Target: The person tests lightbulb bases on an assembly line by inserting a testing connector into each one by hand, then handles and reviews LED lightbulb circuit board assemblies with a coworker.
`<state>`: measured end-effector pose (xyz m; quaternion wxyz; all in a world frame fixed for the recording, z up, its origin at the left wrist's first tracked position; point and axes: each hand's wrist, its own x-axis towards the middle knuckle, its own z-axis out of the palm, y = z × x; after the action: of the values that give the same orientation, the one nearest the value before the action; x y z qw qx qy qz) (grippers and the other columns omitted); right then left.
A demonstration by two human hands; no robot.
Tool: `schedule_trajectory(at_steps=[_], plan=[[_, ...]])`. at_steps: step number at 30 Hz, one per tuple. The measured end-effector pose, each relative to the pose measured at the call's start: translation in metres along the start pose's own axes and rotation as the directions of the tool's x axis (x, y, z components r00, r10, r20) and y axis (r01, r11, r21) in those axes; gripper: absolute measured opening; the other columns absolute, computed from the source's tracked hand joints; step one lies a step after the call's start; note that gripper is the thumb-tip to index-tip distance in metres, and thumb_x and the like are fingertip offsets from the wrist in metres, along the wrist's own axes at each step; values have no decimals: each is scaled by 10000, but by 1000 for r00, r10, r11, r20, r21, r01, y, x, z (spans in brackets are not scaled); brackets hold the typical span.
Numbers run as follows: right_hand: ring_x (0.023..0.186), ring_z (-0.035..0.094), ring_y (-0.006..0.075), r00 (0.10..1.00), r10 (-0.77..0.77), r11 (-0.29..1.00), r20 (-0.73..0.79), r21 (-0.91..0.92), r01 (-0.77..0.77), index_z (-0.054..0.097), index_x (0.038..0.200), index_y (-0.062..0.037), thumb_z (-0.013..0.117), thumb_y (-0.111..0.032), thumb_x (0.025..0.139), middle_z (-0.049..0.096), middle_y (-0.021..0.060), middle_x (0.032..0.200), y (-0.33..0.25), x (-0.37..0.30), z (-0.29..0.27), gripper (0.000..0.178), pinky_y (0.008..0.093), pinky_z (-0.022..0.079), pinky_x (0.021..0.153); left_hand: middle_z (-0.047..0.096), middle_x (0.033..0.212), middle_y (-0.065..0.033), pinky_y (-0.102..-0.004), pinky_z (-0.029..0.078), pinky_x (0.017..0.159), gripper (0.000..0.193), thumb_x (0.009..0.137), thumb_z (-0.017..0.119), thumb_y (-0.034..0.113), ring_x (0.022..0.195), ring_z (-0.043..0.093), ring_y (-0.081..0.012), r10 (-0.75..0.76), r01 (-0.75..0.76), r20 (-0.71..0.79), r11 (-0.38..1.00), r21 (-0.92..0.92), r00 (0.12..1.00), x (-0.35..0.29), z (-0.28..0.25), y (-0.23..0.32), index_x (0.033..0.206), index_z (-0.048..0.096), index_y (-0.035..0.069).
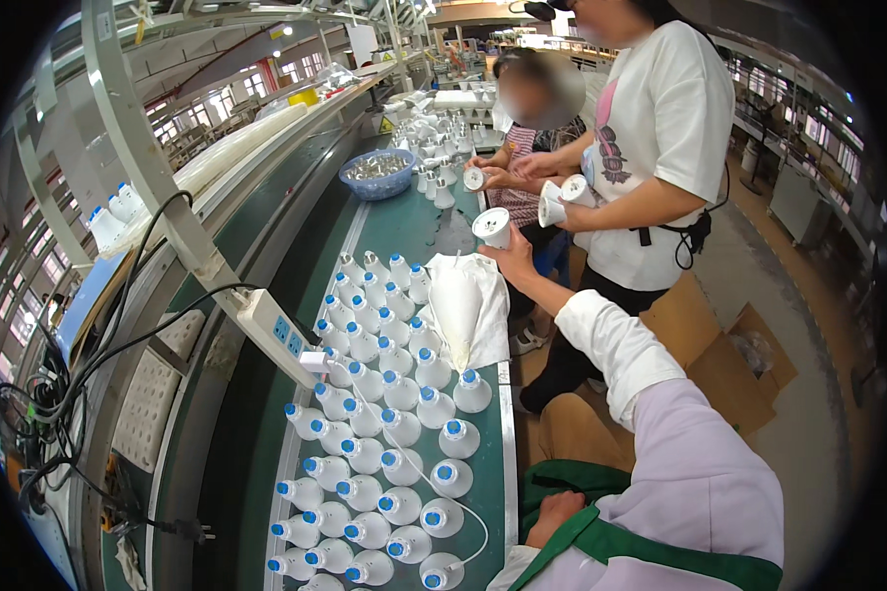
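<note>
My right arm reaches out over the table's right edge, its hand (514, 258) closed around a white cup-shaped housing (490, 229). The housing's round end, with small dark marks, faces me. Low down by my green apron (650, 552) lies my left hand (559, 514); its fingers are mostly hidden. Below the held housing, a white cone-shaped bag (455, 300) rests on a white cloth (493, 286). Rows of white flared pieces with blue tops (400, 467) stand on the green tabletop (241, 463).
A standing person (660, 128) holds several similar white housings (552, 204); beside them a seated person handles another (475, 178). A blue basket (376, 187) contains small metallic parts. A power strip (274, 333) hangs at left, its white cable (429, 483) crossing the pieces. Cartons (749, 364) sit on the floor.
</note>
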<state>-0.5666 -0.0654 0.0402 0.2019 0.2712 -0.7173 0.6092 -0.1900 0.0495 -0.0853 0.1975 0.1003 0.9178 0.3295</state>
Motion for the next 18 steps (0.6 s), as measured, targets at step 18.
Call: schedule_trajectory(at_steps=[18], plan=[[862, 621, 350, 997, -68, 993, 24, -99, 70, 497, 1023, -22, 732, -278, 682, 620, 204, 894, -81, 47, -112, 487, 416, 478, 733, 630, 827, -209, -469, 475, 741, 261, 832, 517, 251, 839, 611, -372, 63, -63, -68, 998, -2, 996, -16, -3, 2, 837, 602, 5]])
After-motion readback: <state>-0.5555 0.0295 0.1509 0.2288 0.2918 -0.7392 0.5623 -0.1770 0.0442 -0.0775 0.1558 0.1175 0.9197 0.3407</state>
